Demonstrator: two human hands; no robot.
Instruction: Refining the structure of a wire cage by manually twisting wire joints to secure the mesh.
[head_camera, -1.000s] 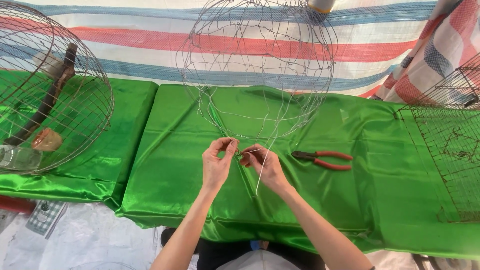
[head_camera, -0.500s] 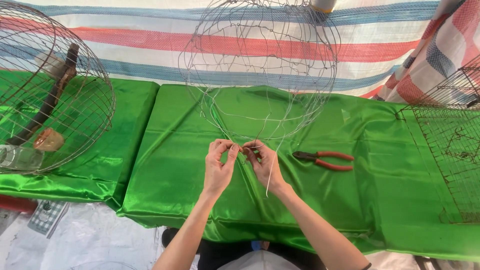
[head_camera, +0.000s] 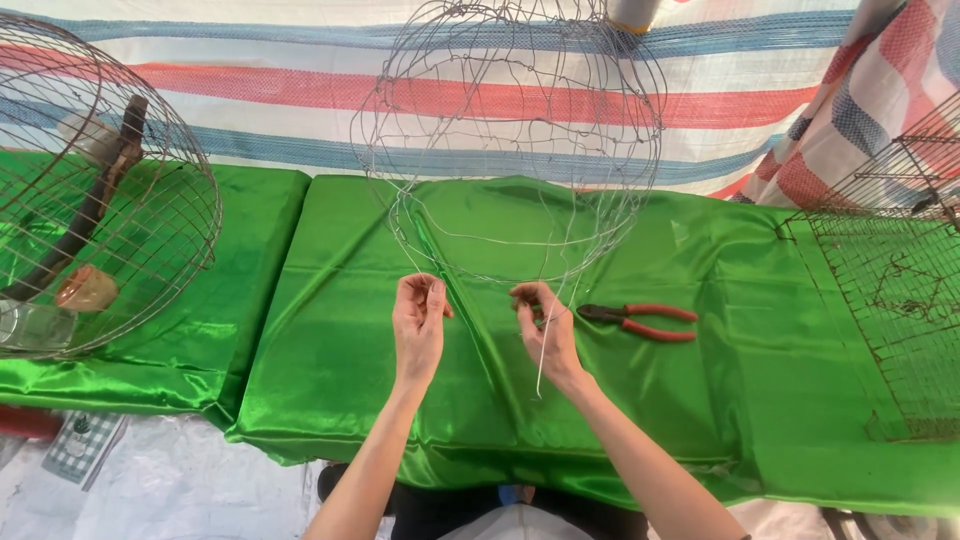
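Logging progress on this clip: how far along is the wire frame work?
Done: the round wire frame stands shaped on the green cloth. In hand: left hand and right hand pinch loose wire strands at its lower edge. Left: strands hang unfastened; the red-handled pliers lie unused.

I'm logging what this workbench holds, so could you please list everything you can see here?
Wire frame: one, bare grey metal, rounded, standing on the cloth at centre.
Loose wire: one, grey, hanging from the right hand.
Pliers: one, red handles, on the cloth right of the hands.
Round cage: one, rusty wire, far left.
Mesh cage: one, rusty, far right.
Green cloth: covers the tables.
Striped tarp: red, white and blue, behind.
Left hand: pinching the frame's lower wire.
Right hand: gripping the loose wire.
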